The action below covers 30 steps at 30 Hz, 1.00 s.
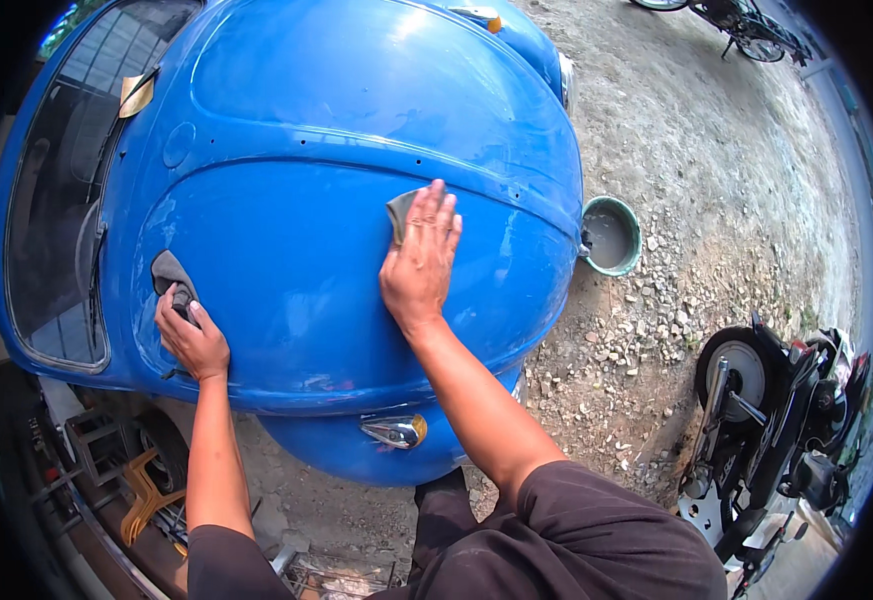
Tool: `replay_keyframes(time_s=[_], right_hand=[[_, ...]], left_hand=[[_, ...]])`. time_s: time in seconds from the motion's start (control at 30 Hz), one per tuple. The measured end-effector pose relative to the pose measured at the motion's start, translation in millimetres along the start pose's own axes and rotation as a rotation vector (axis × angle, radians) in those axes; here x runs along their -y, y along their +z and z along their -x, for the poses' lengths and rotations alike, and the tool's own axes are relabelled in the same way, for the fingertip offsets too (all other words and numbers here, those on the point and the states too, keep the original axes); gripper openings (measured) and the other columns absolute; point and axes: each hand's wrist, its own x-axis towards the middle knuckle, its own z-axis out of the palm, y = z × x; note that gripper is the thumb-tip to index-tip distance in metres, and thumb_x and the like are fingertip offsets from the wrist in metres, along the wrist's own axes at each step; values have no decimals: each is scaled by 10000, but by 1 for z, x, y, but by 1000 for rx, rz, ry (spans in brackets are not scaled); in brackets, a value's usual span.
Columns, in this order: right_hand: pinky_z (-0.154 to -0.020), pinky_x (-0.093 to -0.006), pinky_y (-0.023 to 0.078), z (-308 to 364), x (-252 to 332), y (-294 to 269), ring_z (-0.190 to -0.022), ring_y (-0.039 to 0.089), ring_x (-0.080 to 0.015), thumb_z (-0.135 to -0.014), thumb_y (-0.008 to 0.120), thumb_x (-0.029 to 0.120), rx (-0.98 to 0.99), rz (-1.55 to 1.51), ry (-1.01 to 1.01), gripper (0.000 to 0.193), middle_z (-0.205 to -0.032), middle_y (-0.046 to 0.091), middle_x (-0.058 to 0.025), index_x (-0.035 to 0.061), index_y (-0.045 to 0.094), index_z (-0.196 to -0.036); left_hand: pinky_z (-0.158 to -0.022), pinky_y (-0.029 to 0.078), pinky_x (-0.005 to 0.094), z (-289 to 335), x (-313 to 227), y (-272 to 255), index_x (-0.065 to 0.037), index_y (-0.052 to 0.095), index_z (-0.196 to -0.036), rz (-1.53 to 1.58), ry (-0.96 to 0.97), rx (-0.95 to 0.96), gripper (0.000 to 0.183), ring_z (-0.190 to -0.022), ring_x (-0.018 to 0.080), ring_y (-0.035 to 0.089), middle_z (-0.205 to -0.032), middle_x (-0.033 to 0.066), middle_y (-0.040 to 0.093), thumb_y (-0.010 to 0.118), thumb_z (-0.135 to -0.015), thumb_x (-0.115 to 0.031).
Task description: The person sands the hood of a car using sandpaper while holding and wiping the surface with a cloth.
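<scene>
A glossy blue car hood [306, 240] curves beneath both hands. My left hand [193, 335], near the windshield side, has its fingers closed around a bunched dark grey cloth [169, 268]; a darker fold or object shows by the fingertips. My right hand [423, 255] lies on the middle of the hood with fingers stretched out, pressing a grey sheet [399, 213] against the paint. Only the sheet's left edge shows; whether it is cloth or abrasive paper I cannot tell. Faint streaks mark the paint.
A green bucket of murky water [611, 237] stands on the gravel beyond the car's nose. Motorcycles [756, 420] are parked at the right and top right. At lower left are metal frames and a yellow-brown stand [144, 495]. A chrome-trimmed indicator lamp [394, 431] juts from the near fender.
</scene>
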Motion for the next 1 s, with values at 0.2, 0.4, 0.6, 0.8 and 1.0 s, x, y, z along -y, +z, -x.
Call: replay_keyframes(time_s=[0.2, 0.4, 0.6, 0.8, 1.0], right_hand=[[-1502, -570, 184, 12, -58, -32, -1843, 280, -427, -1127, 586, 51, 123, 5, -166, 778, -1986, 329, -193, 30, 395, -1881], [-1492, -594, 166, 24, -127, -26, -1843, 237, -469, -1291, 471, 252, -162, -14, 521, 648, -1999, 272, -215, 11, 373, -1884], [-1517, -566, 153, 87, 13, -31, -1854, 269, -391, -1001, 660, 61, 425, -174, -472, 950, -2002, 299, -165, 37, 351, -1900], [-1488, -568, 212, 43, -127, -55, -1825, 335, -412, -1181, 619, 70, 82, -145, -76, 704, -1956, 410, -163, 90, 465, -1868], [-1490, -599, 193, 47, -182, -46, -1828, 316, -428, -1280, 489, 237, -115, -214, 311, 619, -1970, 385, -139, 103, 432, -1882]], left_hand=[[-1276, 438, 598, 2, -3, -2, -110, 639, -1621, 8, -6, 7, 494, -1547, 415, 592, -1610, 168, 638, 635, -1168, -310], [-1295, 435, 618, -4, -15, 1, -104, 624, -1660, 103, 36, -4, 524, -1567, 436, 591, -1646, 187, 641, 620, -1178, -310], [-1413, 335, 644, -10, -2, -5, -87, 492, -1820, 131, 122, 100, 664, -1719, 444, 482, -1844, 216, 529, 554, -1233, -393], [-1473, 189, 644, -14, -32, 18, -119, 359, -1907, 16, 169, 181, 763, -1804, 399, 353, -1940, 180, 403, 465, -1278, -538], [-1498, 159, 592, 13, -254, 18, -108, 356, -1906, 135, 594, 417, 752, -1835, 395, 277, -1951, 181, 379, 525, -1252, -438]])
